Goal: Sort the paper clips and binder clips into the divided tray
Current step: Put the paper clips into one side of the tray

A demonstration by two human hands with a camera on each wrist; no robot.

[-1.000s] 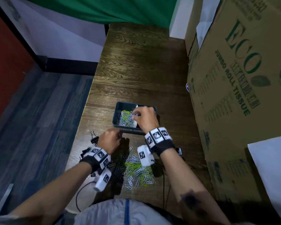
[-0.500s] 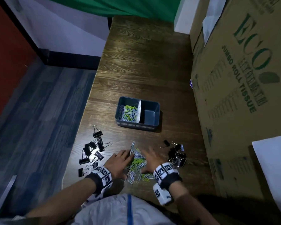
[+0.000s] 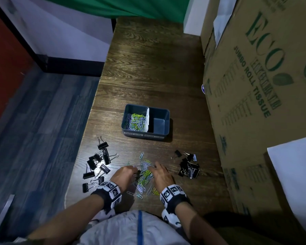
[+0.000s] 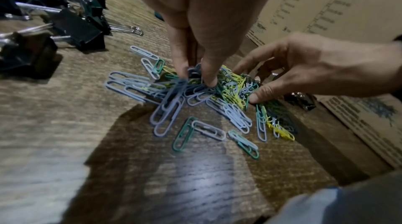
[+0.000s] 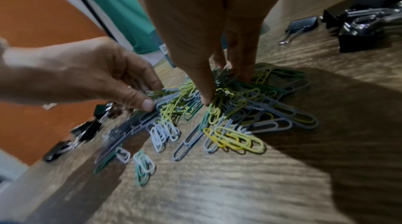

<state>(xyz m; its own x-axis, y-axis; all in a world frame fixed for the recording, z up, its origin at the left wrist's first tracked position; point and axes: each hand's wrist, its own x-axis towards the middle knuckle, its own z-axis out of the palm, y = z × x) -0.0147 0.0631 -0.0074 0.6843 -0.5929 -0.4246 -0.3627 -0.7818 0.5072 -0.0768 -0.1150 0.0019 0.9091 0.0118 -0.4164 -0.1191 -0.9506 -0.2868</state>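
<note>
A dark divided tray (image 3: 163,134) stands mid-table. Its left compartment holds coloured paper clips (image 3: 135,121); its right compartment (image 3: 159,123) is bare. A loose pile of paper clips (image 3: 145,176) lies near the table's front edge. My left hand (image 3: 133,171) and right hand (image 3: 153,167) dig into that pile from either side. In the left wrist view my left hand (image 4: 194,76) pinches clips between thumb and finger. In the right wrist view my right hand (image 5: 224,88) curls its thumb and fingers round a clump of the paper clips (image 5: 230,107).
Black binder clips lie in two groups: one group (image 3: 99,161) left of the pile, another (image 3: 189,167) on its right. A large cardboard box (image 3: 254,89) walls the table's right side. The table's left edge (image 3: 88,131) drops to the floor.
My right hand left the tray and came back to the loose pile. My left hand moved right to the pile too. Both hands now close on clips.
</note>
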